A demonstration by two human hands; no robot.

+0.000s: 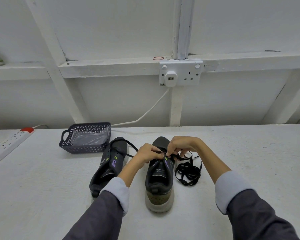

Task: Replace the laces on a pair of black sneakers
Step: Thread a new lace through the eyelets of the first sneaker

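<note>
Left hand (148,153) and right hand (179,146) both pinch the lace (182,158) atop the shoe (160,172); toe points away from me, hands equally near.

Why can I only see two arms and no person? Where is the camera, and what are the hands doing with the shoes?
There is no machine here, just a person. The camera sits on their head and looks down, so this one picture shows only their own arms. The left hand and the right hand both pinch a black lace at the front of the right sneaker, which stands on a white table. The left sneaker lies beside it, with a lace partly threaded. A loose pile of laces lies to the right. Behind the shoes sits a dark basket, and a power strip lies far left.
</note>
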